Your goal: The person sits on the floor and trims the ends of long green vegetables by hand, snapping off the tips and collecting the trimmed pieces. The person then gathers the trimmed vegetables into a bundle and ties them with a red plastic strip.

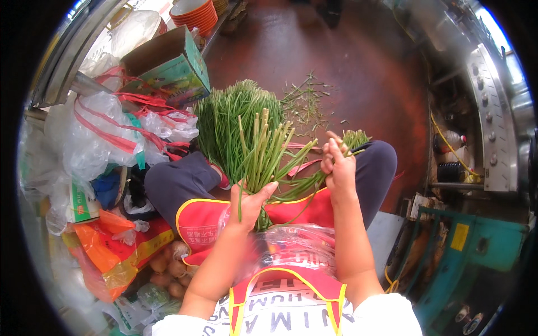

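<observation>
A bunch of long green stalks [262, 155], perhaps garlic scapes, stands above my lap with its pale cut ends up. My left hand [252, 203] is closed around its lower part. My right hand [339, 161] pinches the ends of several stalks bent out to the right. Partly behind that hand, by my right knee, lies a small green bundle [356, 137]. A large pile of the same greens [239, 122] rests on the floor beyond my left foot. Cut scraps [309, 103] are scattered beside it. A red apron [294, 206] with yellow trim covers my lap.
At left are a green cardboard box [178, 75], clear plastic bags [90, 134] with red ties, an orange bag [109, 243] and onions [168, 269]. Stacked orange bowls [195, 17] stand at the top. A metal rack with bottles [449, 142] and a green metal frame [483, 235] are at right.
</observation>
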Demonstrator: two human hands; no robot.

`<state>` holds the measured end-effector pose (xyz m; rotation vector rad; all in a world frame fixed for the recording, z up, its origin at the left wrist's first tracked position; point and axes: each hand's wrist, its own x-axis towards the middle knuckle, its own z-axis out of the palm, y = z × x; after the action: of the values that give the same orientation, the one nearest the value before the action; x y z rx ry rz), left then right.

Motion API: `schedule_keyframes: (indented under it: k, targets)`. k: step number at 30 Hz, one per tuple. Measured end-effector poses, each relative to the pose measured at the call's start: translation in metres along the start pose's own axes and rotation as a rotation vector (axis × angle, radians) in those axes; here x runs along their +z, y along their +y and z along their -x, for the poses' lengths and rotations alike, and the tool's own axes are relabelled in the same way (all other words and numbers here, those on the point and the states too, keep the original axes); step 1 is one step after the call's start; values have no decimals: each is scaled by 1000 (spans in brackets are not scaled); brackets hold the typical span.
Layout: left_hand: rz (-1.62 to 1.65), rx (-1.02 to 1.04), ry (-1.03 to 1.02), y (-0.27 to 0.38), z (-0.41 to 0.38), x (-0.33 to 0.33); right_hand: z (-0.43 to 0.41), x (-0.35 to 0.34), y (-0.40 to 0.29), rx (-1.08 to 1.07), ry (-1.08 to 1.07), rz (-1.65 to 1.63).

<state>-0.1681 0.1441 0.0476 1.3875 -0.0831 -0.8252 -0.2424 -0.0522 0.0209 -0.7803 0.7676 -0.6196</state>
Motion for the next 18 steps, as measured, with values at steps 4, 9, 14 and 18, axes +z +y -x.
schedule_keyframes:
  k: [4, 9, 14, 18]
  targets:
    - [-67, -2, -11, 1, -3, -2, 14, 19, 3, 50, -48, 250]
    - [-62, 18, -42, 4, 1, 4, 0, 17, 2, 87, 17, 71]
    - [93, -23, 18, 3, -5, -2, -2, 29, -11, 139, -43, 61]
    - [194, -76, 12, 1, -8, -2, 16, 35, -1, 149, -194, 323]
